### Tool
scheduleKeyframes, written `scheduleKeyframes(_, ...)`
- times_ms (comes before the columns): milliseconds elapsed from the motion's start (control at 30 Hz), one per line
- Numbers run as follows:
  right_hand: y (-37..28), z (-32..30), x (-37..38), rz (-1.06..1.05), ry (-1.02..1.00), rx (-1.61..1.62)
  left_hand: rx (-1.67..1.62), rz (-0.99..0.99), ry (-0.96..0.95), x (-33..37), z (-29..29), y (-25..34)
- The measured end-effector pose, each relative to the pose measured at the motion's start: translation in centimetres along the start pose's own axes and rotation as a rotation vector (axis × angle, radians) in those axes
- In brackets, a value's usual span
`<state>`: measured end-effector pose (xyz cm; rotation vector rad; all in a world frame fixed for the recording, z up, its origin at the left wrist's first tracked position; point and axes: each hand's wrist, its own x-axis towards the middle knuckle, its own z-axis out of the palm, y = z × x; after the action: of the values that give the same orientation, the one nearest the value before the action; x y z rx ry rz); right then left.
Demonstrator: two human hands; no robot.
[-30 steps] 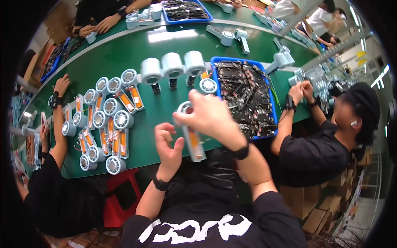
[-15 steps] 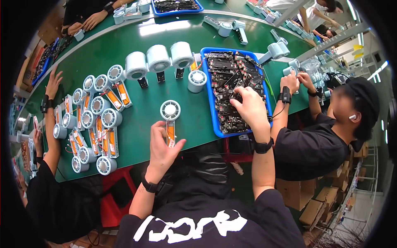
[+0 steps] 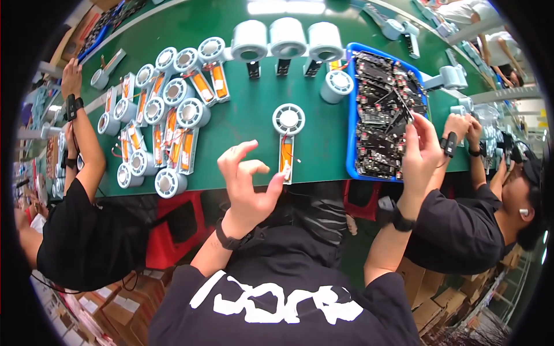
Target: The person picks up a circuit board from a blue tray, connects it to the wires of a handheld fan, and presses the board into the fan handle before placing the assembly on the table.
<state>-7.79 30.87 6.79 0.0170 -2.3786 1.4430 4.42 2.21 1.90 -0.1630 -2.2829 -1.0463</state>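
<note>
A pale blue handheld fan lies on the green table in front of me. Its handle is uncovered, showing an orange battery and thin wires. My left hand is open beside that handle, fingers spread, thumb tip at its lower end; whether the thumb touches it I cannot tell. Over the right side of a blue tray, my right hand pinches a narrow black circuit board. Many similar boards fill the tray; my fingers partly hide the held one.
Several fans with exposed batteries are clustered at the left. Three fans stand in a row at the back, another beside the tray. Co-workers sit close on both sides, an arm at left and hands at right.
My right hand has lifted a circuit board from the pile. My left hand has loosened from the fan's handle and spread its fingers. The whole view has shifted.
</note>
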Motion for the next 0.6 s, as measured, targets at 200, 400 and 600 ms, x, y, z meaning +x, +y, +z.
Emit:
scheduleKeyframes(200, -6.9, 4.1, -7.5, -0.013, -0.859, 0.398, 0.067, 0.176, -0.231, 1.9, -4.1, 4.0)
scheduleKeyframes(400, -3.7, 8.5, -11.7, -0.133, -0.921, 0.484, -0.160, -0.050, -0.462, -0.7, -3.9, 1.3)
scheduleKeyframes(600, -1.8, 10.8, -13.3, -0.016, -0.367, 0.174, -0.461, -0.316, -0.435, -2.2, -2.9, -1.5)
